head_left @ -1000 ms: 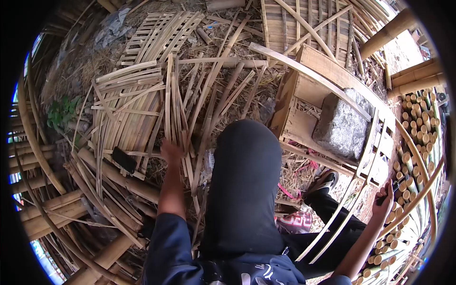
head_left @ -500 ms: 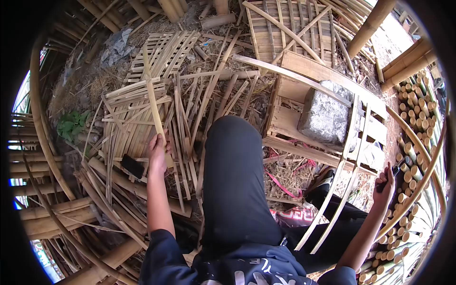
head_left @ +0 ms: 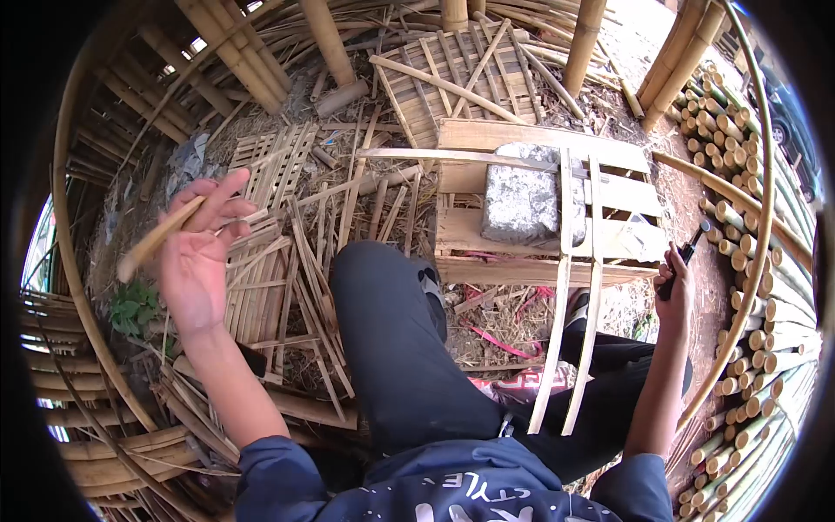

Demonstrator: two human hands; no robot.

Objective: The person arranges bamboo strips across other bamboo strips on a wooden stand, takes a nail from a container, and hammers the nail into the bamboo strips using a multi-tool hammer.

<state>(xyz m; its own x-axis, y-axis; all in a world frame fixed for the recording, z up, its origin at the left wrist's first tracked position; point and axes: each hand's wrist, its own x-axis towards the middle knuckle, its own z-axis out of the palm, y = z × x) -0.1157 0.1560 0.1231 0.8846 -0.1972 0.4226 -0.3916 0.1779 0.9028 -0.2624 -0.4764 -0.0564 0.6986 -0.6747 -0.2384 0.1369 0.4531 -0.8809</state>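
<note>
Nearest, two pale, flat bamboo strips (head_left: 554,322) run near-far btwn the hands, near ends over the lap. R hand (head_left: 675,291) is closer to them, just off their right side, closed round a black-handled tool (head_left: 687,254). L hand (head_left: 196,283), well left, palm up, fingers parted, has a slim tan bamboo piece (head_left: 161,237) btwn them; its long axis slants near-left to far-right. Piece looks smooth, yellowish, a bit blurred. Farther: rough grey stone block (head_left: 522,200) on pale wooden slatted crate (head_left: 487,270), w/ long pale strip (head_left: 417,155) lying L-R across block.
</note>
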